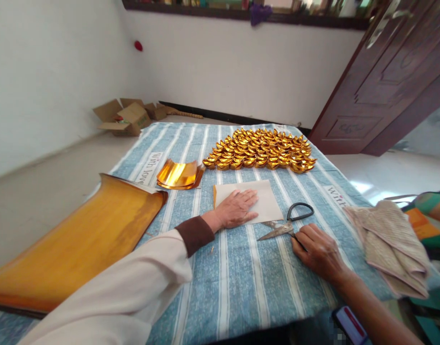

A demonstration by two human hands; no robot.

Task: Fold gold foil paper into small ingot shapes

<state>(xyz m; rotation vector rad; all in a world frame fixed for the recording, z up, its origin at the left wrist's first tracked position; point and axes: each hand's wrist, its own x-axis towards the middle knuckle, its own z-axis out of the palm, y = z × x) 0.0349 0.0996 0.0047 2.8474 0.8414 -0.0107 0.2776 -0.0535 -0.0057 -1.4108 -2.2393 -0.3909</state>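
Note:
My left hand [237, 208] lies flat, palm down, on a folded pale paper sheet [268, 199] in the middle of the blue striped cloth [237, 278]. My right hand [318, 249] rests on the cloth with its fingers curled over one black handle of a pair of scissors [286, 224], which lie just right of the sheet. The scissors' blades point left and are slightly parted. Beyond the sheet stand many folded gold paper ingots [260, 149] packed in rows.
A curled stack of gold foil sheets [179, 174] lies left of the pale sheet. A large roll of gold paper [76, 244] covers the near left. A folded beige cloth [390, 242] is at the right edge. Cardboard boxes [124, 116] and a brown door [388, 81] stand behind.

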